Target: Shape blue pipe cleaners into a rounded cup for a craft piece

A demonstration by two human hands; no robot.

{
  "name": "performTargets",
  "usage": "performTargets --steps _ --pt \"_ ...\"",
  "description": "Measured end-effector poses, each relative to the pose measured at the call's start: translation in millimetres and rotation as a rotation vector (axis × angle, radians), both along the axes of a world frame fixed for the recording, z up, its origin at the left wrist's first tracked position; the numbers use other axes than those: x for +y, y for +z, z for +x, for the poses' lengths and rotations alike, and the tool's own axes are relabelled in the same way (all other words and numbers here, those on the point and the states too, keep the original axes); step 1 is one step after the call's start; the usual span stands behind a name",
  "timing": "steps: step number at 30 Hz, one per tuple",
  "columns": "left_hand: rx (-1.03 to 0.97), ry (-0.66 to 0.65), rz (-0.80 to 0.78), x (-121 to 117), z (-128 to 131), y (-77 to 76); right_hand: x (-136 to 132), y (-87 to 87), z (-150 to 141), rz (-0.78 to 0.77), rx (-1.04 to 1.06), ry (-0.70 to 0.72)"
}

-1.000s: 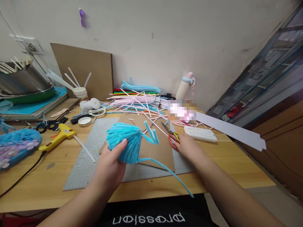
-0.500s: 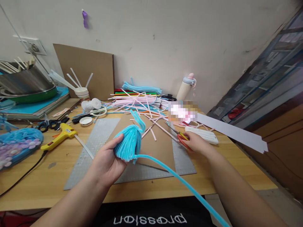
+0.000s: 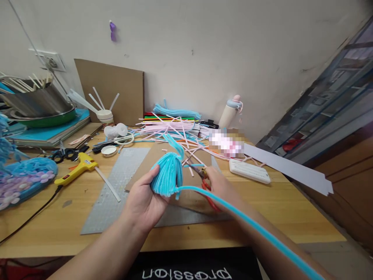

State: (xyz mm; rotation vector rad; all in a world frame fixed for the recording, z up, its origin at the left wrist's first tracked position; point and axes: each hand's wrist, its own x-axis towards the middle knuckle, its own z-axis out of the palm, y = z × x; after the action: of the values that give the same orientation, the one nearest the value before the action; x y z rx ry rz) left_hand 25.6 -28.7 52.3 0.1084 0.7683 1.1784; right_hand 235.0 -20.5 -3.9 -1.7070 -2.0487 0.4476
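My left hand point(image 3: 148, 198) grips a fan-shaped bundle of blue pipe cleaners point(image 3: 166, 175), thumb on its near left side. Twisted ends stick up from the bundle's top. From its lower right a long blue pipe cleaner point(image 3: 233, 208) trails over my right forearm toward the bottom right edge. My right hand point(image 3: 218, 184) is closed on a pair of scissors point(image 3: 206, 186) with red and yellow handles. The blades point left toward the bundle, close to its right side. Beneath both hands lie a brown cardboard sheet point(image 3: 138, 177) and a grey cutting mat point(image 3: 100, 217).
A yellow glue gun point(image 3: 77, 171) lies at left beside a blue flowered piece point(image 3: 27, 181). Pink and blue pipe cleaners point(image 3: 169, 126) are heaped at the back. A white case point(image 3: 249, 171) and a bottle point(image 3: 230, 112) stand right. A paper cup point(image 3: 105, 116) holds glue sticks.
My right hand has lifted the scissors off the mat's right side and brought them left toward the bundle. My left hand has turned the bundle and shifted it slightly right.
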Motion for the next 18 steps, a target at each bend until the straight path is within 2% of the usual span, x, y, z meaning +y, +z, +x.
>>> performTargets --steps 2,7,13,18 --pt "-0.001 0.04 0.025 0.5 4.7 -2.8 -7.1 -2.7 -13.7 0.042 0.006 0.029" --pt "0.02 0.054 0.034 2.6 12.8 -13.0 -12.1 -7.1 -34.6 -0.063 0.097 0.014" --pt "0.073 0.042 0.027 0.1 14.3 -18.3 -5.0 -9.8 -39.9 0.071 0.109 -0.004" --pt "0.07 0.029 0.022 -2.1 15.4 -19.3 -5.2 -3.4 -42.1 -0.015 0.009 -0.076"
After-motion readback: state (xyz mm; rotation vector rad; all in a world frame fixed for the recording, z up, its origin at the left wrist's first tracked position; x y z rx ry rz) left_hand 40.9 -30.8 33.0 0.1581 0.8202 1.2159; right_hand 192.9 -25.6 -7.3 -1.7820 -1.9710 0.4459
